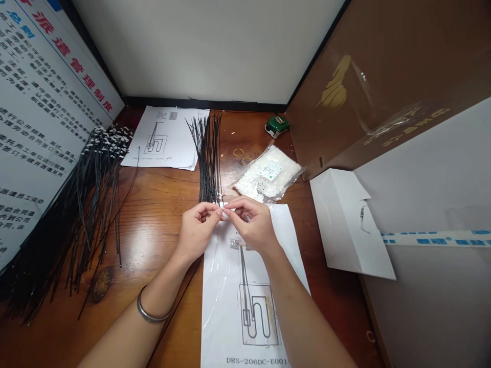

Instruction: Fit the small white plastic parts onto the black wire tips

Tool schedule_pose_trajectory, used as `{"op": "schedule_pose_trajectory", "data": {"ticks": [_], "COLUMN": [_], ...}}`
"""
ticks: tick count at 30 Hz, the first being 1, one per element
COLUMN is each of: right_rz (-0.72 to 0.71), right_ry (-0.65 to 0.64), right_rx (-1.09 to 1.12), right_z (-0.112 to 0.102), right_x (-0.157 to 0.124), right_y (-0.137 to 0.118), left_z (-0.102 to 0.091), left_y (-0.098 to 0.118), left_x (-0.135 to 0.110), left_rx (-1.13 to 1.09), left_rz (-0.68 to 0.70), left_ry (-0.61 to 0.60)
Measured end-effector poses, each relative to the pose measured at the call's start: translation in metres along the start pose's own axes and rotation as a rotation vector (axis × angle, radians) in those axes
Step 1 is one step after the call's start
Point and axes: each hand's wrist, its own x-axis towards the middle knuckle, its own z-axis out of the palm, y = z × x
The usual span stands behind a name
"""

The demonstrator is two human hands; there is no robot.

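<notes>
My left hand (pixel 197 230) and my right hand (pixel 253 225) meet over the top of a printed drawing sheet (pixel 218 327), fingertips pinched together. A small white connector (pixel 224 207) shows between the fingertips, mostly covered by them. From beneath my left hand a black wire (pixel 174 312) trails down toward the bottom edge; its upper end is hidden in the pinch. Just beyond my fingers lies a bundle of black wires (pixel 209 163). Near my right hand rests a clear bag of small white parts (pixel 268 174).
A large pile of black wires with white ends (pixel 84 204) spreads at the left. Behind lie another drawing sheet (pixel 169 153), yellow rubber bands (pixel 238 152) and a green tape measure (pixel 276 125). A folded white card (pixel 345 225) stands at right, beside a brown panel (pixel 383 66).
</notes>
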Motion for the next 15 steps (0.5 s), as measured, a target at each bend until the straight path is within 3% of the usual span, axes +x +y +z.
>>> {"op": "schedule_pose_trajectory", "data": {"ticks": [9,15], "right_rz": [0.129,0.132], "right_ry": [0.071,0.056], "right_rx": [0.150,0.129], "right_z": [0.0047,0.0040], "right_x": [-0.0031,-0.0017], "right_y": [0.0012,0.0006], "left_z": [0.0001,0.0004], "left_y": [0.0015,-0.0011], "left_x": [0.0006,0.0010], "left_rx": [-0.038,-0.034], "left_rz": [-0.003,0.006], "left_ry": [-0.015,-0.020]}}
